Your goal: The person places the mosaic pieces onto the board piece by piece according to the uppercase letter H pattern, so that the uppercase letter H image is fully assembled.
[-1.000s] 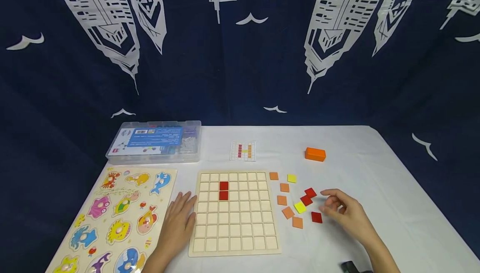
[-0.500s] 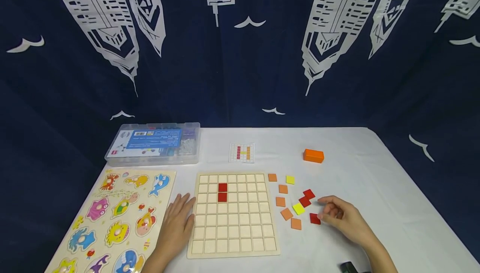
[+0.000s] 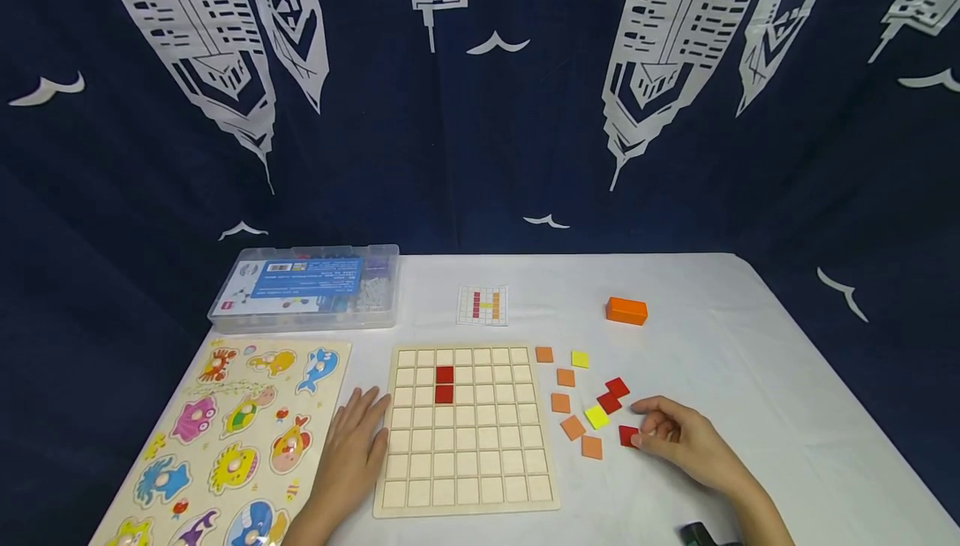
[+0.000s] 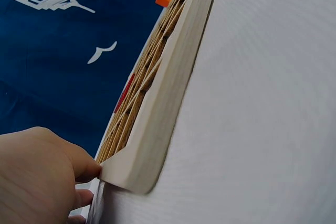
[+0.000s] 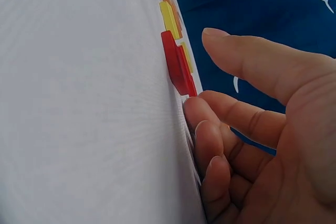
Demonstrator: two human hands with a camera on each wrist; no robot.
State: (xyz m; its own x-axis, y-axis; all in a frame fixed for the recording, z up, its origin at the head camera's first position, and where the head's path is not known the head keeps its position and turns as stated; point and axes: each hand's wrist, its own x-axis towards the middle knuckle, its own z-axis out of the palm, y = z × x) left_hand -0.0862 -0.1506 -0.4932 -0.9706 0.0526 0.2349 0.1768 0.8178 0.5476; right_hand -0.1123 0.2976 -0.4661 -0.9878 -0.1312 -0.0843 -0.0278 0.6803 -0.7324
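A wooden grid board lies on the table with two red tiles in one column, one directly below the other. Along its left edge rests my left hand, fingers extended; in the left wrist view the thumb of my left hand meets the board's corner. To the right of the loose pieces is my right hand, its thumb tip at a single red tile. The right wrist view shows the thumb and forefinger of my right hand apart, with the other fingers loosely bent.
Several orange tiles, yellow tiles and more red tiles are scattered right of the board. Behind lie a pattern card, an orange block and a clear plastic case. An animal puzzle fills the left side.
My right hand has moved slightly left, bringing its thumb to the lone red tile. The head view has shifted a little. My left hand stays at the board's edge.
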